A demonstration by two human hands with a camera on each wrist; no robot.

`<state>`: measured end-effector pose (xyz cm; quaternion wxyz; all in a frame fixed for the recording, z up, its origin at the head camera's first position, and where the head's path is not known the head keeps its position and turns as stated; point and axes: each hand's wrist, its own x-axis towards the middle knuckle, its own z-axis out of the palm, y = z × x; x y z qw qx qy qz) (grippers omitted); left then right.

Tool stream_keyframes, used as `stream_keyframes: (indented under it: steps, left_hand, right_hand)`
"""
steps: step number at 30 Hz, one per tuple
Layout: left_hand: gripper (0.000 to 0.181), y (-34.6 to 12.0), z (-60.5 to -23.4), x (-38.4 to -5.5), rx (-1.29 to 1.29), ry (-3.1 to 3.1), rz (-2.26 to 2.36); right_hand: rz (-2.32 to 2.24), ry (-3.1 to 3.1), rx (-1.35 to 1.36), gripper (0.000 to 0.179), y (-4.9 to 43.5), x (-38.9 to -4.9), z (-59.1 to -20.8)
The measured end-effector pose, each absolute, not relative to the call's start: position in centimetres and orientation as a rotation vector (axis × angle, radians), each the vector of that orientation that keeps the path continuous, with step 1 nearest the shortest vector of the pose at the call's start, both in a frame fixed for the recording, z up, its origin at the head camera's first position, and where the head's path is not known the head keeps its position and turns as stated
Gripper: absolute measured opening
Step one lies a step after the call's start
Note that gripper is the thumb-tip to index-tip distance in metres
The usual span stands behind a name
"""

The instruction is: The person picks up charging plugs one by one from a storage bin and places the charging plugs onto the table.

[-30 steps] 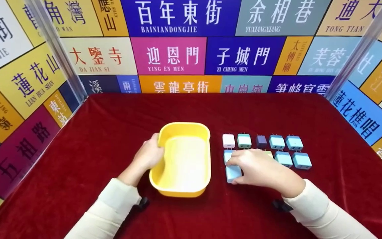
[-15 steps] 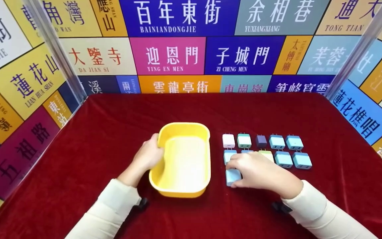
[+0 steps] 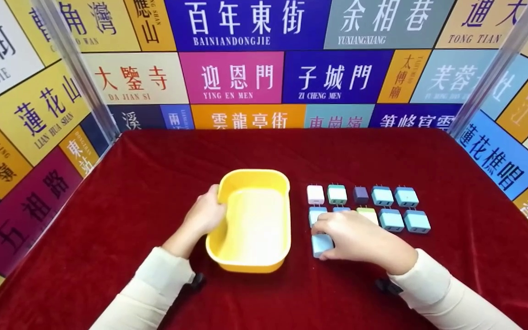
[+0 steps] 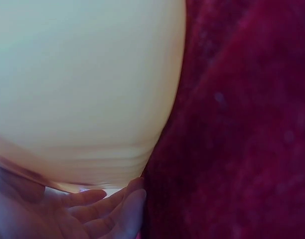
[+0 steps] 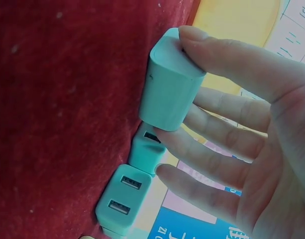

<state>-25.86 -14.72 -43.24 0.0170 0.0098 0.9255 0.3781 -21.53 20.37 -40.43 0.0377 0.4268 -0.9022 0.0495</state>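
My left hand (image 3: 205, 213) grips the left side of a yellow plastic tub (image 3: 286, 220), fingers at its rim. The tub's inside shows bare. To its right, my right hand (image 3: 354, 234) pinches a pale blue charger plug (image 3: 322, 246) between thumb and fingers, close over the red cloth and in front of two rows of chargers. In the right wrist view, the thumb presses one end of this charger (image 5: 171, 89), and a fingertip touches the other. Behind it are a small charger (image 5: 145, 154) with one port and a two-port charger (image 5: 123, 194).
The back row has a white charger (image 3: 315, 195), a green-topped one (image 3: 337, 195), a dark purple one (image 3: 360, 195) and two blue ones. A yellow-green charger (image 3: 367, 213) sits in the second row, partly behind my right hand. Sign-covered panels (image 3: 236, 77) surround the red cloth (image 3: 163, 156).
My right hand and the pale blue charger have shifted slightly toward me, uncovering more of the second row. The left hand and the tub have stayed in place.
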Motion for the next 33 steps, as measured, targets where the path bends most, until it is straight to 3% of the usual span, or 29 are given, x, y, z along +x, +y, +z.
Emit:
stream_keyframes:
  steps: [19, 29, 33]
  left_hand:
    - [0.053, -14.7, -43.2, -25.8, 0.033, 2.895, 1.182]
    - [0.053, -14.8, -43.1, -25.8, 0.03, 2.888, 1.193]
    - [0.054, -14.7, -43.2, -25.8, 0.031, 2.893, 1.187]
  right_hand:
    - [0.167, -2.819, 1.315, 0.04, 20.9, -21.3, -39.7]
    - [0.216, -2.709, 1.311, 0.033, 21.5, -21.7, -38.7]
    - [0.213, -2.637, 1.254, 0.039, 22.3, -22.1, -38.1]
